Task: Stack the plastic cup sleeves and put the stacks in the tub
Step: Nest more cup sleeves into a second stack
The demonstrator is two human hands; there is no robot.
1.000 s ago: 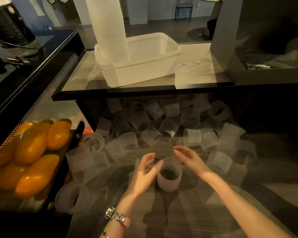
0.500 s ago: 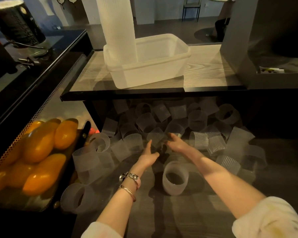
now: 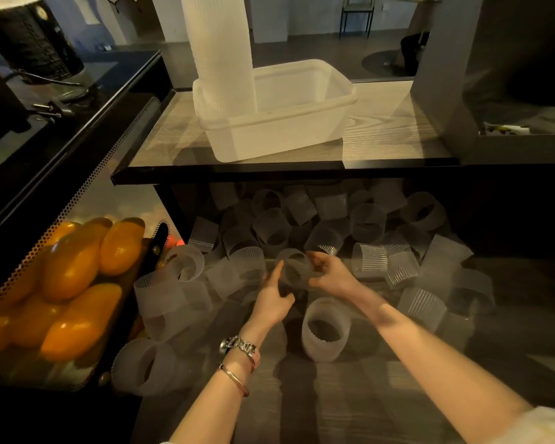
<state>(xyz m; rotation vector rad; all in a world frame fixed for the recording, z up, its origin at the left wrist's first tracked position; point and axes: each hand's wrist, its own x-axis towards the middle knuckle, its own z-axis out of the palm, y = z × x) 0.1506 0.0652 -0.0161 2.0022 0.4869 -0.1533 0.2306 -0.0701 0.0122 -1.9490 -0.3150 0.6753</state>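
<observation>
The right hand [image 3: 330,272] grips a sleeve [image 3: 297,267] lifted off the table [image 3: 334,411]. The left hand [image 3: 273,299] touches it, forefinger extended. A short stack [image 3: 326,330] stands just beside both hands.

Bare wood-grain bench [image 3: 334,405] open toward the near edge, broken only by 1 upright sleeve stack [image 3: 325,330]. Hemmed farther back by loose cup sleeves [image 3: 369,261] heaped under the low shelf [image 3: 285,168]. Blocked on the left by a perforated tray of oranges [image 3: 74,267]. Above, tub [image 3: 289,123] half filled by a tall sleeve column [image 3: 220,49]; its right half open.
</observation>
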